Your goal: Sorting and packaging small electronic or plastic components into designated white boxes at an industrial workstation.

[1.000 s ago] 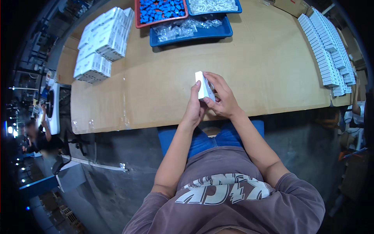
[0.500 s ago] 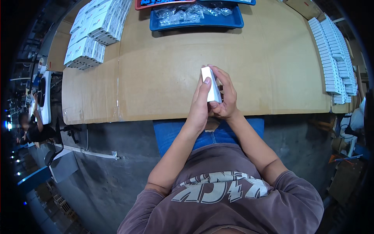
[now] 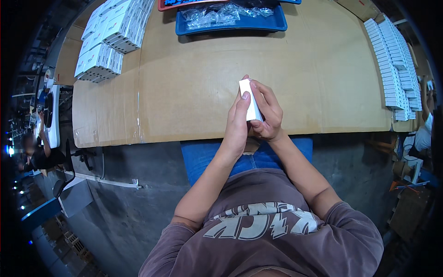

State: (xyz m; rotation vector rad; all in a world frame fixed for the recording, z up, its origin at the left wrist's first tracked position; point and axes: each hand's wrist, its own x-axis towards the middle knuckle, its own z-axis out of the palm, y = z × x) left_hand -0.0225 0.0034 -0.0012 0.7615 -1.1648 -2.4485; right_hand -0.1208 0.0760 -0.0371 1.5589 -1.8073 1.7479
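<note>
A small white box (image 3: 250, 102) is held between my two hands, above the near middle of the table and tilted so that a narrow white side shows. My left hand (image 3: 237, 115) grips its left side, with the thumb lying along the visible face. Curled around the right side and the near end is my right hand (image 3: 270, 112), its fingers reaching over the far part. The palms and fingers hide much of the box, so whether its flaps are closed cannot be seen.
Stacked white boxes (image 3: 99, 57) stand at the table's far left, and more piled boxes (image 3: 390, 69) at the right. A blue tray (image 3: 230, 31) with clear plastic bags lies at the back beside a red tray (image 3: 173, 6). Cardboard covers the table (image 3: 194, 111). Another person (image 3: 44, 154) sits far left.
My right fingers have closed in nearer to the box, covering more of its right side. The left hand keeps its hold. At the far right, part of another person has come into view.
</note>
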